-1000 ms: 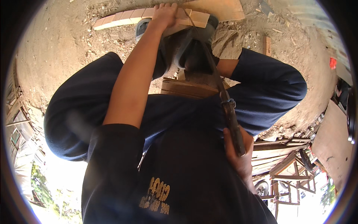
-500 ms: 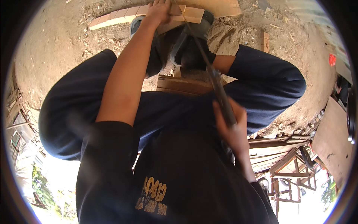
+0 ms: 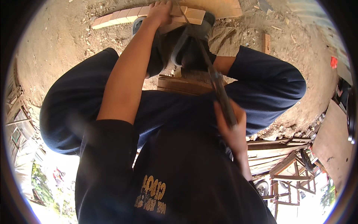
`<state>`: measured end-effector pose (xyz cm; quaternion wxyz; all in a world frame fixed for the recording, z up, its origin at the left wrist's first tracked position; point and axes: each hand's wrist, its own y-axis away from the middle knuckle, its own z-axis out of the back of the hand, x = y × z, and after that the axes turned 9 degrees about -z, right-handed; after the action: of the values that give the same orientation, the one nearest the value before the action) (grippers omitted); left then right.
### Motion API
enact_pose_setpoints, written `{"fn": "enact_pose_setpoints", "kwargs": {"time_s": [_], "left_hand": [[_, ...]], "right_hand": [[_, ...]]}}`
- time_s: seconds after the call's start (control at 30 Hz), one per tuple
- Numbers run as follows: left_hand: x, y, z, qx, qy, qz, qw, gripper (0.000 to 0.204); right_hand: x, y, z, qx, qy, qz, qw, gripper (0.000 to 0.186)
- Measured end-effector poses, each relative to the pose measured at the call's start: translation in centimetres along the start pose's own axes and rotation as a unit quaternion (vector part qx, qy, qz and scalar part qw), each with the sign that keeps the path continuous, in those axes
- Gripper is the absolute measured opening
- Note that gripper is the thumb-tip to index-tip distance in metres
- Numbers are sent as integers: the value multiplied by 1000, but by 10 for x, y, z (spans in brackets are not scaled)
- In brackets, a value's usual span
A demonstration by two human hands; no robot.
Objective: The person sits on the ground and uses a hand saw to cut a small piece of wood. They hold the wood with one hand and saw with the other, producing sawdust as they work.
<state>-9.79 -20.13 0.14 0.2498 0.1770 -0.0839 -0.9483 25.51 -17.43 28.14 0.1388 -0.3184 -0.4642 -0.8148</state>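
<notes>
At the top of the view my left hand is closed over a curved strip of pale wood, marked across by several lines. My right hand, near my right thigh, is wrapped round the dark handle of a long, narrow-bladed tool. Its blade, seen nearly edge-on, runs away from me and meets the wood just right of my left hand. I cannot make out the tool's exact kind. Both my feet, in dark sandals, are against the near side of the strip.
A wider pale board lies beyond the strip. On the dirt ground are a small wood block, wood chips and a brown plank between my legs. A wooden frame stands at the lower right, near a leaning panel.
The whole view has shifted very slightly. Both hands keep their grip, and the blade still meets the strip at about the same spot.
</notes>
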Motion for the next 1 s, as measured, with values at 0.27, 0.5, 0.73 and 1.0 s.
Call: {"fn": "enact_pose_setpoints", "kwargs": {"time_s": [0.27,0.5,0.73,1.0], "left_hand": [[-6,-5,11,12,4,-26,1000,68],[7,-3,-7,-1,-40,-14,999,72],[-1,0,-4,-13,-22,-17,1000,68],[-10,-5,16,54,0,23,998,73]], "right_hand": [[2,-14,-5,-6,-3,6,1000,10],[-1,39,6,-38,-10,-13,999,8],[2,-2,-4,18,12,-8,1000,7],[0,-19,-10,-11,-5,24,1000,10]]}}
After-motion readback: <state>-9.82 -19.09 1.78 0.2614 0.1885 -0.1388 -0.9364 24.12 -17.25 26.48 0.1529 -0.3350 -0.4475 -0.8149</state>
